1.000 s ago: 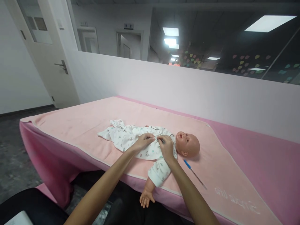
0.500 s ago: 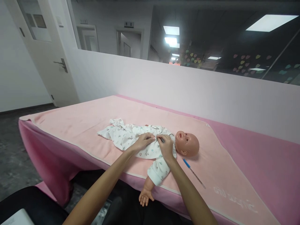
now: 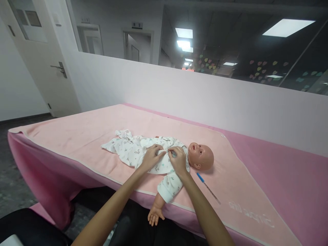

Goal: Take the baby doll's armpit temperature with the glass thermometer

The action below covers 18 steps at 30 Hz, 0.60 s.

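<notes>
A baby doll (image 3: 201, 156) lies on its back on a pink towel (image 3: 84, 133), head to the right, dressed in a white printed romper (image 3: 130, 150). My left hand (image 3: 151, 157) rests on the doll's chest, fingers pinching the romper's front. My right hand (image 3: 177, 160) pinches the same cloth just below the neck, fingertips almost meeting the left ones. The doll's near arm (image 3: 160, 201) hangs over the table's front edge.
A thin stick with a blue tip (image 3: 207, 187), like a thermometer, lies on the towel right of my right forearm. A low pink wall (image 3: 205, 95) with glass above runs behind the table. A white door (image 3: 38, 58) stands at the far left.
The view has shifted slightly, so everything sits a little further left. Both hands stay on the romper's chest, fingertips a touch closer together.
</notes>
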Motion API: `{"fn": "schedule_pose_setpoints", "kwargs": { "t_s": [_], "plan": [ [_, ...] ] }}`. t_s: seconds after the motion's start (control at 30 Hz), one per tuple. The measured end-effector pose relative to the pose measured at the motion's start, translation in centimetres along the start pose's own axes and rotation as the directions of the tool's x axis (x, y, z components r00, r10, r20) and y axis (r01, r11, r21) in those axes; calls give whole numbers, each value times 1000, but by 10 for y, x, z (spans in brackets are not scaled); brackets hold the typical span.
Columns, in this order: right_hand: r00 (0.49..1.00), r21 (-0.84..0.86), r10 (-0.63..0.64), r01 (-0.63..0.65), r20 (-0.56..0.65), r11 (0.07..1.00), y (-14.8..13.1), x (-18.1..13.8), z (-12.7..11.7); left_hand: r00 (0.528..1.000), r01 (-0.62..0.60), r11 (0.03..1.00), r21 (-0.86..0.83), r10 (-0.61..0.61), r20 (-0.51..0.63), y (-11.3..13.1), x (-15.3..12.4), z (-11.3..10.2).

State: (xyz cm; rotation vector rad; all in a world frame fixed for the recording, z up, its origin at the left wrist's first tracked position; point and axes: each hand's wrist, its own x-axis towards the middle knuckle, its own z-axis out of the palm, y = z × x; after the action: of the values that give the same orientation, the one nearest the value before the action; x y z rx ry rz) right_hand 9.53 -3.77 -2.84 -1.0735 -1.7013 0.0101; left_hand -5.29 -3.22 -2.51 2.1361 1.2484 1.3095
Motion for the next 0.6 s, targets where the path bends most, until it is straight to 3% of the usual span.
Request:
{"fn": "schedule_pose_setpoints", "kwargs": {
  "t_s": [0.43,0.6],
  "plan": [
    [1000,-1,3,-3,-4,1000,-3,-1,-1,994,13,1000,-13,-12,106,1,2,-6],
    [999,-32,5,-6,-46,999,-1,-3,0,1000,-4,999,34,3,21,6,-2,-2]
  ]
}}
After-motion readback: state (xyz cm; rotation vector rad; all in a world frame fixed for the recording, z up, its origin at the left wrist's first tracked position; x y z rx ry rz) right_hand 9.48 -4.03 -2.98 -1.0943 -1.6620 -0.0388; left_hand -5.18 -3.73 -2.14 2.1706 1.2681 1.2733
